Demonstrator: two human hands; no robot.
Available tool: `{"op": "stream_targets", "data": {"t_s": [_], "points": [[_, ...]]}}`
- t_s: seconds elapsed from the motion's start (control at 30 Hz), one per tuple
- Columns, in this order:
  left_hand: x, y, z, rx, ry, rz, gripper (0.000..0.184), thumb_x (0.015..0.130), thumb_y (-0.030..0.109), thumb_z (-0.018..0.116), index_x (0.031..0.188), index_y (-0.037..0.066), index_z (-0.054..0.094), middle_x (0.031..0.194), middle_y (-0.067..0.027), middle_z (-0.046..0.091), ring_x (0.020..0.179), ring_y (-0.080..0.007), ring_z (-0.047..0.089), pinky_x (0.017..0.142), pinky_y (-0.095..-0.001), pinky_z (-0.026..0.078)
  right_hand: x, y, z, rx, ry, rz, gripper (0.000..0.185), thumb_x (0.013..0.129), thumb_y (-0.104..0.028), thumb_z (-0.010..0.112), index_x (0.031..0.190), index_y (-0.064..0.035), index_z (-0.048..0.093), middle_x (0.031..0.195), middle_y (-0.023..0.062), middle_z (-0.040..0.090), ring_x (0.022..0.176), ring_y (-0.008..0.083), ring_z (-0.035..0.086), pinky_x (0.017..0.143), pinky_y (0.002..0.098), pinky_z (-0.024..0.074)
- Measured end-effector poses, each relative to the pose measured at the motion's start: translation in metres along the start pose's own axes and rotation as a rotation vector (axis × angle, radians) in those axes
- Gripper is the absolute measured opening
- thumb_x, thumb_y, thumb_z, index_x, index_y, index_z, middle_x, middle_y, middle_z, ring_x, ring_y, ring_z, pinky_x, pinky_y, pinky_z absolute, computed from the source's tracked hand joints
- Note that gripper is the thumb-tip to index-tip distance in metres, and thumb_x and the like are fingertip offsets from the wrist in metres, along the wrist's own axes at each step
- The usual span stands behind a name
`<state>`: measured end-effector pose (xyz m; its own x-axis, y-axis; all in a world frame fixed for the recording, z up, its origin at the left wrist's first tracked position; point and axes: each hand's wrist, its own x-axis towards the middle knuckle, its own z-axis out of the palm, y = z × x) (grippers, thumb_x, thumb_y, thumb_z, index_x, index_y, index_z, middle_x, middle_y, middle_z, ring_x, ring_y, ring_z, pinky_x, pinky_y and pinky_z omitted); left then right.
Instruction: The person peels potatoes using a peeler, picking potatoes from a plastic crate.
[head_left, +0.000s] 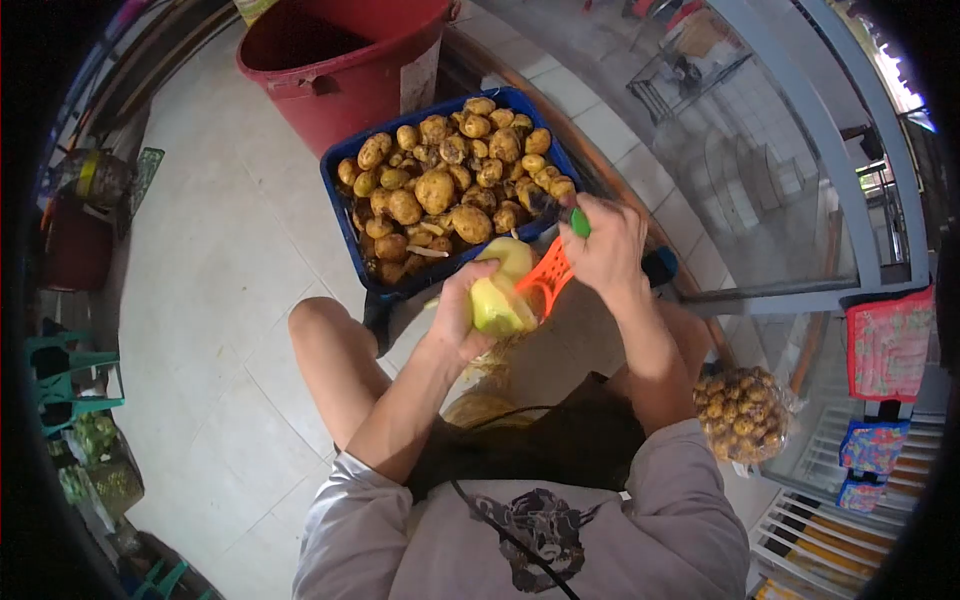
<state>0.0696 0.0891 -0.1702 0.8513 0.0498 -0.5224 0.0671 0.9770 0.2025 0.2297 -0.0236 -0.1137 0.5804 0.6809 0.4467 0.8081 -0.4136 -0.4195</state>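
My left hand (462, 312) is wrapped around a smooth, pale yellow-green piece of produce (500, 308), whose exact kind I cannot make out. Another pale rounded part (510, 258) shows just above it; whether the two are joined is unclear. In my right hand (608, 245) is an orange slotted peeler (547, 277) with a green end showing above the fingers. Its orange part lies against or very close to the produce. Both hands are over the near edge of a blue crate (345, 235) full of brown, dirt-marked potatoes (434, 190). Thin pale peelings lie on the potatoes nearest me.
Behind the crate stands a large red tub (340, 90). A clear bag of small potatoes (742, 415) sits to my right, beside a glass door (740, 150) with a grey frame. Green stools (70, 370) stand far left on the pale tiled floor (220, 300).
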Motion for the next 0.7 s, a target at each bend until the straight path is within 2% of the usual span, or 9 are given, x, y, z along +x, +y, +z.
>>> {"op": "stream_targets", "data": {"t_s": [0.07,0.13,0.2,0.27,0.33,0.5,0.6,0.63,0.7], "points": [[-0.003,-0.001,0.001,0.073,-0.042,-0.073,0.046,0.083,0.03,0.06,0.121,0.004,0.055,0.108,-0.0153,0.063,0.1,-0.0302,0.062,0.087,-0.0431,0.052,0.01,0.02,-0.001,-0.019,-0.016,0.054,0.017,0.077,-0.023,0.068,0.082,-0.0074,0.068,0.074,0.0164,0.066,0.067,0.0393,0.063,0.059,0.0473,0.0483],[-0.006,0.001,-0.002,0.119,-0.081,-0.194,0.054,0.082,0.027,0.061,0.128,0.0,0.05,0.116,-0.0182,0.062,0.1,-0.032,0.065,0.091,-0.0465,0.052,0.017,0.05,0.008,-0.042,-0.116,0.27,0.019,0.08,-0.025,0.066,0.079,-0.0056,0.066,0.072,0.0182,0.064,0.067,0.041,0.061,0.06,0.0481,0.0475],[-0.009,0.003,0.001,0.11,-0.167,-0.242,0.051,0.083,0.022,0.062,0.128,0.002,0.048,0.111,-0.0159,0.061,0.099,-0.0306,0.063,0.085,-0.043,0.054,0.015,0.059,0.018,-0.073,-0.116,0.303,0.021,0.081,-0.026,0.065,0.079,-0.0049,0.065,0.071,0.0192,0.063,0.068,0.0416,0.061,0.061,0.0481,0.0473],[-0.006,-0.002,0.005,0.205,-0.168,0.001,0.048,0.084,0.018,0.062,0.127,0.004,0.048,0.114,-0.0145,0.06,0.1,-0.0291,0.063,0.082,-0.0432,0.055,0.015,0.064,0.019,-0.11,-0.118,0.333,0.023,0.082,-0.027,0.064,0.078,-0.0042,0.064,0.07,0.0202,0.062,0.069,0.0422,0.061,0.062,0.0481,0.0472],[-0.002,-0.002,0.006,0.221,-0.08,0.12,0.045,0.084,0.015,0.063,0.125,0.005,0.048,0.114,-0.0131,0.059,0.1,-0.0274,0.062,0.081,-0.0418,0.054,0.018,0.062,0.015,0.036,-0.156,0.501,0.023,0.083,-0.027,0.065,0.08,-0.004,0.065,0.07,0.0207,0.062,0.07,0.0421,0.061,0.063,0.0476,0.047],[0.013,0.0,0.0,0.467,0.234,0.745,0.042,0.078,0.003,0.072,0.113,0.007,0.048,0.106,-0.0092,0.057,0.093,-0.0185,0.059,0.075,-0.0334,0.053,0.002,0.034,0.008,0.079,-0.058,0.309,0.022,0.08,-0.025,0.067,0.08,-0.0027,0.065,0.071,0.0192,0.063,0.071,0.04,0.063,0.064,0.045,0.0485],[0.005,0.015,-0.002,-0.017,0.149,0.263,0.034,0.089,0.027,0.06,0.117,0.008,0.052,0.105,-0.0112,0.061,0.094,-0.0247,0.062,0.081,-0.0408,0.053,-0.009,0.015,0.015,0.082,0.037,0.151,0.02,0.073,-0.021,0.07,0.079,-0.0029,0.064,0.073,0.0175,0.064,0.071,0.0371,0.065,0.064,0.0423,0.0507],[0.006,0.014,-0.001,-0.017,0.114,0.261,0.04,0.091,0.036,0.053,0.117,0.006,0.055,0.104,-0.0115,0.063,0.095,-0.0266,0.063,0.082,-0.044,0.053,-0.011,0.007,0.015,0.102,0.029,0.065,0.019,0.071,-0.019,0.07,0.08,-0.0039,0.065,0.074,0.017,0.065,0.07,0.0363,0.065,0.064,0.042,0.051],[0.002,0.01,0.0,-0.008,0.094,0.208,0.041,0.09,0.036,0.054,0.117,0.005,0.056,0.103,-0.0112,0.064,0.095,-0.0262,0.063,0.083,-0.0436,0.053,-0.013,-0.003,0.011,0.032,0.011,-0.092,0.021,0.064,-0.017,0.07,0.082,-0.0063,0.066,0.076,0.0155,0.067,0.069,0.0352,0.065,0.062,0.0433,0.0509]]}}
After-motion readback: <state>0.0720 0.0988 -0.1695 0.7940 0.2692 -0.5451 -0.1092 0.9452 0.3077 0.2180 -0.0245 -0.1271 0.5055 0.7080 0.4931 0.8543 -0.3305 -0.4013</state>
